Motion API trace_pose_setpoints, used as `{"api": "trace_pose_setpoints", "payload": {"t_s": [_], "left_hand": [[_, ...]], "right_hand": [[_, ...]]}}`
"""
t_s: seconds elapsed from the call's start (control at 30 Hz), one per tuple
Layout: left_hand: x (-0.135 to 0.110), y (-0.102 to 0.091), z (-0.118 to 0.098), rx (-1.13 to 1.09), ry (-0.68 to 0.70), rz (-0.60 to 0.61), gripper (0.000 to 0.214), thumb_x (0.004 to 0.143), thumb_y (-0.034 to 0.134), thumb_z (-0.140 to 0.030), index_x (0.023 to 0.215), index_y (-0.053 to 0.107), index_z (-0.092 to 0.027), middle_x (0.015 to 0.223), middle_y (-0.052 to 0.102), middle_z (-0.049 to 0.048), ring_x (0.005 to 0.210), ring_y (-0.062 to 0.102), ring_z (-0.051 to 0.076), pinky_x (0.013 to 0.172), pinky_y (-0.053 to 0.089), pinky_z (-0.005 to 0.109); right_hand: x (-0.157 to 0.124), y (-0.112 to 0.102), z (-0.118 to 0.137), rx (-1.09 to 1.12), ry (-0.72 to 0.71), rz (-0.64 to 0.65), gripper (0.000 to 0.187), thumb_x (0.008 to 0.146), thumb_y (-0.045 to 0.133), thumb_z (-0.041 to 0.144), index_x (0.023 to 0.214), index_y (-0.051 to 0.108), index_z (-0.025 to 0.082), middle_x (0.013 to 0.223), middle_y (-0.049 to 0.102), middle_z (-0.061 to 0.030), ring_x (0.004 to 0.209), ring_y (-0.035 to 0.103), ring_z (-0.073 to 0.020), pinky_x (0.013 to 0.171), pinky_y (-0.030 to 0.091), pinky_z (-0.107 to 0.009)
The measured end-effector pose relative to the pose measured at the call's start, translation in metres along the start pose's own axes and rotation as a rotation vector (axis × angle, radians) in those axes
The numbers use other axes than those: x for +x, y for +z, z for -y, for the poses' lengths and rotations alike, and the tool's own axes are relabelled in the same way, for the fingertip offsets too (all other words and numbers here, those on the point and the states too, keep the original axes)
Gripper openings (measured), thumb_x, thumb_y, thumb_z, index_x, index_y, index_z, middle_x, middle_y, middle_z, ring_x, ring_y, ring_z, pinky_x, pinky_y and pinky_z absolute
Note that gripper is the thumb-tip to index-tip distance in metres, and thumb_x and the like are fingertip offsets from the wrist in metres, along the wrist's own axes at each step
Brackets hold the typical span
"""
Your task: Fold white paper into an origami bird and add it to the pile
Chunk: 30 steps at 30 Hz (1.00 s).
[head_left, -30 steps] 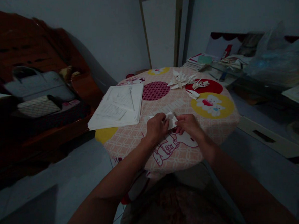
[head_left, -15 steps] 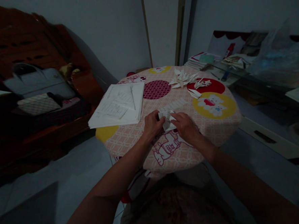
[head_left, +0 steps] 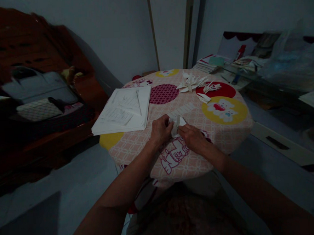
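A small folded piece of white paper [head_left: 177, 123] lies on the round table [head_left: 137, 143], which wears a pink patterned cloth. My left hand [head_left: 161, 130] has its fingers curled on the paper's left edge. My right hand [head_left: 192, 139] pinches the paper's lower right part. Both hands rest on the cloth near the front edge. The paper's underside is hidden by my fingers.
A stack of white sheets [head_left: 124, 110] lies at the table's left. Several folded paper shapes [head_left: 194, 83] sit at the far side. A dark wooden seat with bags [head_left: 39, 100] stands to the left. A cluttered shelf [head_left: 263, 68] runs along the right.
My right hand has slid left and down along the paper, closer to my left hand. The paper looks more folded up and narrower than before.
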<state>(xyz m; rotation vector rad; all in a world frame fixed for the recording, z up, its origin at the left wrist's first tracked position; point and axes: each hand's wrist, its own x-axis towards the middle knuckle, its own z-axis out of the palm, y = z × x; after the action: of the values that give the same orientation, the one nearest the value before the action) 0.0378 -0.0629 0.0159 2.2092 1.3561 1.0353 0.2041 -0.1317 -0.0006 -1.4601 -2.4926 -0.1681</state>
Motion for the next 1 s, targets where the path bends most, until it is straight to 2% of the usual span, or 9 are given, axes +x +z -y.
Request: {"api": "trace_pose_setpoints", "payload": {"t_s": [0.17, 0.37, 0.6, 0.7, 0.83, 1.0], "left_hand": [[-0.002, 0.001, -0.001, 0.004, 0.016, -0.074, 0.02, 0.08, 0.058, -0.03, 0.067, 0.048, -0.019, 0.06, 0.05, -0.0039, 0.056, 0.044, 0.011, 0.057, 0.032, 0.025], [0.001, 0.001, -0.006, 0.029, 0.056, -0.045, 0.019, 0.082, 0.057, -0.032, 0.069, 0.054, -0.019, 0.061, 0.055, -0.0025, 0.057, 0.047, 0.012, 0.06, 0.036, 0.025], [0.003, -0.009, -0.005, 0.107, 0.031, -0.056, 0.018, 0.083, 0.057, -0.031, 0.07, 0.057, -0.018, 0.064, 0.06, -0.0013, 0.059, 0.053, 0.012, 0.064, 0.041, 0.025], [-0.002, -0.009, -0.007, 0.143, 0.009, 0.022, 0.012, 0.083, 0.058, -0.03, 0.086, 0.063, -0.019, 0.07, 0.065, -0.0002, 0.063, 0.058, 0.014, 0.066, 0.043, 0.025], [-0.011, -0.005, -0.011, 0.258, 0.025, 0.203, 0.036, 0.081, 0.061, -0.028, 0.117, 0.06, -0.019, 0.08, 0.071, 0.0035, 0.074, 0.066, 0.02, 0.071, 0.046, 0.029], [-0.019, -0.003, -0.019, 0.481, 0.042, 0.312, 0.045, 0.085, 0.057, -0.03, 0.129, 0.053, -0.018, 0.1, 0.073, 0.0128, 0.094, 0.069, 0.029, 0.075, 0.047, 0.034]], "right_hand": [[0.001, 0.002, 0.001, 0.026, -0.016, -0.011, 0.029, 0.094, 0.044, 0.005, 0.106, 0.068, 0.016, 0.116, 0.068, -0.011, 0.096, 0.057, -0.024, 0.088, 0.046, -0.039], [0.004, 0.006, 0.001, 0.035, -0.024, 0.016, 0.027, 0.096, 0.045, 0.009, 0.105, 0.067, 0.019, 0.113, 0.067, -0.0091, 0.096, 0.053, -0.0244, 0.084, 0.043, -0.041], [0.003, 0.001, 0.005, -0.014, -0.012, 0.031, 0.029, 0.096, 0.044, 0.01, 0.115, 0.065, 0.018, 0.126, 0.064, -0.0113, 0.101, 0.053, -0.0272, 0.085, 0.044, -0.043], [0.003, 0.001, 0.005, -0.016, -0.006, 0.04, 0.029, 0.095, 0.044, 0.009, 0.113, 0.067, 0.018, 0.125, 0.065, -0.0102, 0.1, 0.053, -0.0269, 0.087, 0.043, -0.042], [0.003, 0.004, 0.002, 0.037, 0.006, 0.024, 0.028, 0.095, 0.045, 0.011, 0.11, 0.068, 0.016, 0.116, 0.068, -0.0096, 0.099, 0.054, -0.0258, 0.087, 0.043, -0.04], [0.003, 0.005, -0.002, 0.102, 0.029, 0.008, 0.028, 0.094, 0.044, 0.011, 0.101, 0.07, 0.016, 0.105, 0.07, -0.0102, 0.098, 0.055, -0.0254, 0.088, 0.042, -0.039]]}}
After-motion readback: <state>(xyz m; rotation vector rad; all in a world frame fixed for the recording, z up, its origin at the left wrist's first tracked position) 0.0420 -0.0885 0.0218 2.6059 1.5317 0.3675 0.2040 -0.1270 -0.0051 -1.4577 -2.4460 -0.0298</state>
